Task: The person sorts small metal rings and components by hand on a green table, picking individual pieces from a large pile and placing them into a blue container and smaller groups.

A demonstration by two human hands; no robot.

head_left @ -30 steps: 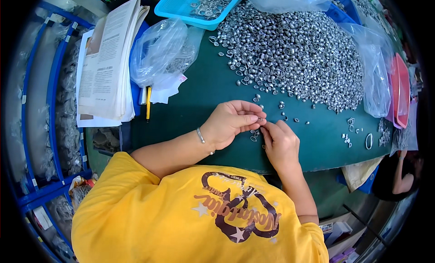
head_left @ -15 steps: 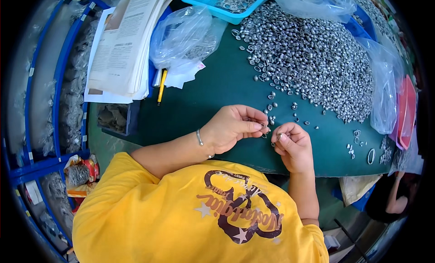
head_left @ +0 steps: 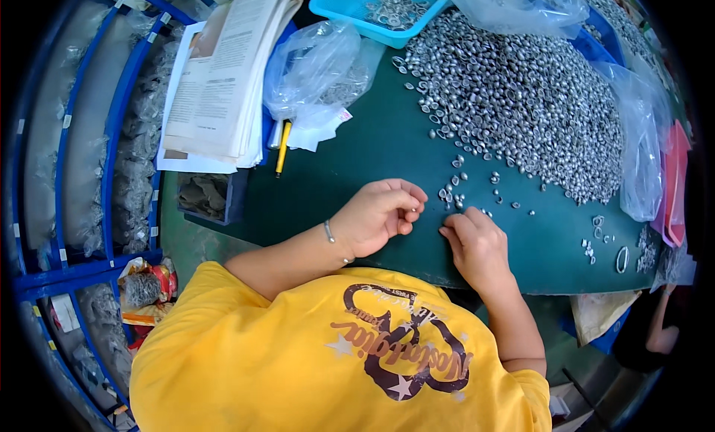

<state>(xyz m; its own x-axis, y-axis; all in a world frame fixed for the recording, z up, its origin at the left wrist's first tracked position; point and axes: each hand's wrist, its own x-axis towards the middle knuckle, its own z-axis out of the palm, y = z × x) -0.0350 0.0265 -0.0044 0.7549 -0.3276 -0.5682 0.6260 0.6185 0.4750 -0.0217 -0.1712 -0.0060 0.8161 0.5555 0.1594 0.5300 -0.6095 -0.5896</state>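
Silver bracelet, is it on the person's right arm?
No, the silver bracelet is on the wrist of the left hand.

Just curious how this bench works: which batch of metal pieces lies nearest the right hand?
The small, sparse cluster just beyond the right hand. The big heap lies farther away, as does the group with the long oval ring.
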